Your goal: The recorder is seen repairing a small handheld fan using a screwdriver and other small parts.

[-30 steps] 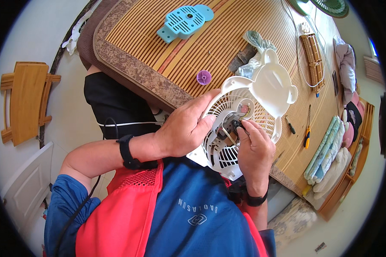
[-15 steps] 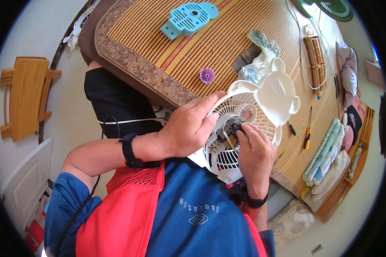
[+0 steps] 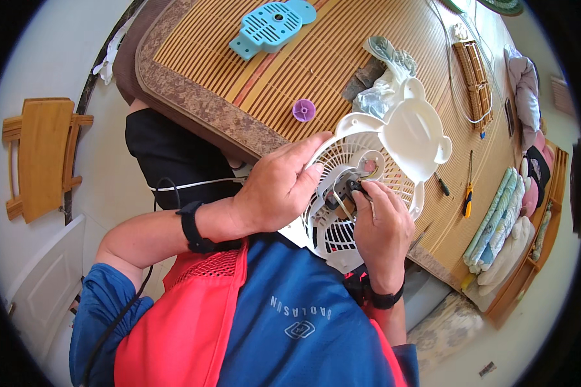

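A white plastic fan housing (image 3: 410, 138) with a slotted grille and an animal-shaped panel rests at the table's near edge, close to my body. My left hand (image 3: 279, 184) is closed on its left rim, the thumb over the grille's edge. Inside the housing sits a small motor (image 3: 343, 193) with wires beside it. My right hand (image 3: 386, 229) reaches in from the right, thumb and fingers pinching a small black part (image 3: 354, 186) against the motor. The fingers partly cover that part. A white cable (image 3: 200, 184) runs leftward from near my left hand.
On the slatted mat lie a light-blue vented cover (image 3: 268, 29), a purple knob (image 3: 304, 110), a crumpled plastic bag (image 3: 387, 80) and a yellow-handled screwdriver (image 3: 468, 200). A short black-handled tool (image 3: 442, 185) lies right of the housing. Rolled fabric (image 3: 490, 222) sits farther right. A wooden stool (image 3: 42, 158) stands left.
The view has shifted slightly, so the table items appear a little displaced. Both hands keep their holds on the housing and the black part, with only slight movement of the right fingers.
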Tool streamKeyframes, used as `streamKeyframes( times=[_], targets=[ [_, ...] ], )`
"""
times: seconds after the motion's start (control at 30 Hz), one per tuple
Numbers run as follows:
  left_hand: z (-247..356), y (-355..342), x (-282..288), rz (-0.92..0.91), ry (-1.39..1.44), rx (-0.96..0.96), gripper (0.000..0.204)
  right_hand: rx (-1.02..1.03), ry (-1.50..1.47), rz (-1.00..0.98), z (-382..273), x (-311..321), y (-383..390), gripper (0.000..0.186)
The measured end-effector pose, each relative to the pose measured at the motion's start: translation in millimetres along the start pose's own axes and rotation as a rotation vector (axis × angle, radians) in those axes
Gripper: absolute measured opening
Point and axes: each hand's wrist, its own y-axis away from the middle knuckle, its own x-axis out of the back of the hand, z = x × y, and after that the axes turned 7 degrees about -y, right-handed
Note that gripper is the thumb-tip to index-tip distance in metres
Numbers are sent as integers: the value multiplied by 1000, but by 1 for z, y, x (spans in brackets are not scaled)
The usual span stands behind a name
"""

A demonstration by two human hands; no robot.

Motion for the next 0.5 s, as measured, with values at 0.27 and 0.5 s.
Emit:
streamKeyframes(
  times=[0.27, 0.5],
  targets=[
    [-5, 4, 1, -106, 145, 165, 56, -114, -182, -63, -1, 13, 12, 58],
    [-5, 3, 5, -123, 216, 153, 58, -32, -324, 67, 4, 35, 26, 50]
  ],
)
